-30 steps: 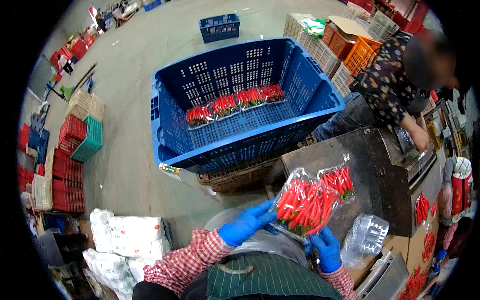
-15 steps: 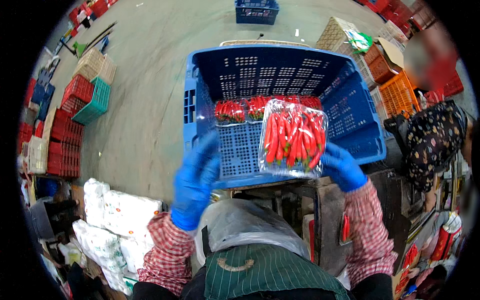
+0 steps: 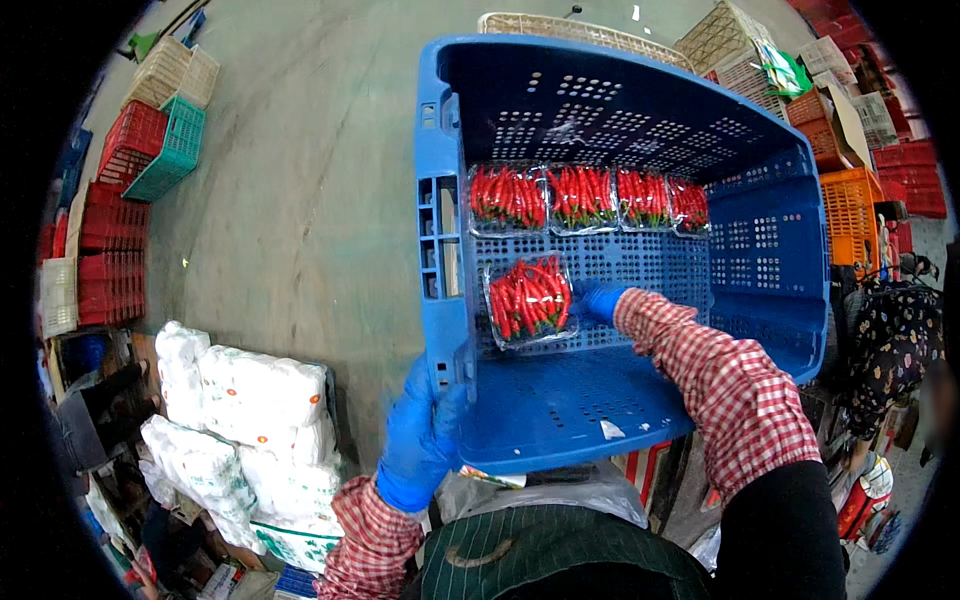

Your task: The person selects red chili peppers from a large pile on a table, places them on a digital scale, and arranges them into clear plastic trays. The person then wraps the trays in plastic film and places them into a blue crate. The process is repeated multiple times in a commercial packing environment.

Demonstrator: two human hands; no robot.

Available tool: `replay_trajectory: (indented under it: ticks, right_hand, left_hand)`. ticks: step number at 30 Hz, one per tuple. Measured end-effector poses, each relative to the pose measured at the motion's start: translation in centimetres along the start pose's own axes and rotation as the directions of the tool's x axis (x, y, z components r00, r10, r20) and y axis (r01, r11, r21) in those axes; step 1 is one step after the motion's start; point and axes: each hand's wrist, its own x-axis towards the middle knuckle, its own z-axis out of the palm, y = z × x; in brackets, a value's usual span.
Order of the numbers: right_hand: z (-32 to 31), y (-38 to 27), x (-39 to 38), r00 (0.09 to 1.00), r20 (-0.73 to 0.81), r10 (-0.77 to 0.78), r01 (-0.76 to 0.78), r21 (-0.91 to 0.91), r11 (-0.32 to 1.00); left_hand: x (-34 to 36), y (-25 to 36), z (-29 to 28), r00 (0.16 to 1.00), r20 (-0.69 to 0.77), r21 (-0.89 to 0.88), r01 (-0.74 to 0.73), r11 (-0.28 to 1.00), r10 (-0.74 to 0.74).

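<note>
A clear-wrapped tray of red chilies [image 3: 530,298] sits low inside the large blue plastic crate [image 3: 560,425], toward its left side. My right hand [image 3: 602,301], in a blue glove, reaches in over the near wall and grips the tray's right edge; its fingertips are partly hidden. Along the far wall stands a row of several similar wrapped chili packs [image 3: 583,198]. My left hand [image 3: 415,440], gloved too, is closed on the near left corner of the crate's rim.
White wrapped packages [image 3: 265,390] are stacked at the left. Red crates [image 3: 112,285] and a teal crate [image 3: 172,150] stand farther left. An orange crate [image 3: 850,215] is on the right, near a person in a dark patterned garment [image 3: 895,345]. A cream crate [image 3: 590,38] lies behind.
My right hand has lowered the chili tray into the crate, to the left. My left hand has come down onto the crate's corner. The view has shifted, so the crate appears larger.
</note>
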Motion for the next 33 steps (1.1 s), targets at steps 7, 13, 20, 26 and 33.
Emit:
replay_trajectory:
  ticks: [7,13,20,26,33]
  right_hand:
    - [3.4,0.3,2.7,0.985,-0.169,-0.046,-0.002,-0.274,0.962]
    - [3.3,2.3,4.7,0.967,-0.252,0.043,-0.133,-0.352,0.927]
    - [3.0,-3.8,1.3,0.973,-0.226,0.038,-0.194,-0.727,0.659]
    - [-0.7,-9.7,-4.4,0.947,-0.288,-0.142,-0.139,-0.765,0.629]
    - [2.9,-13.9,-19.9,0.293,-0.675,-0.677,0.401,-0.556,0.728]
  left_hand:
    - [0.4,0.6,0.0,0.997,-0.027,-0.014,0.075,0.997,-0.076]
    - [0.5,0.1,0.4,0.994,-0.020,-0.058,0.103,0.993,-0.105]
    - [-0.1,-1.3,0.3,0.997,-0.075,-0.024,0.023,0.999,-0.025]
    - [-0.1,-1.3,0.5,0.989,-0.081,-0.056,0.120,0.991,-0.124]
    - [1.2,-3.2,-0.2,0.996,-0.047,0.004,-0.078,0.997,0.078]
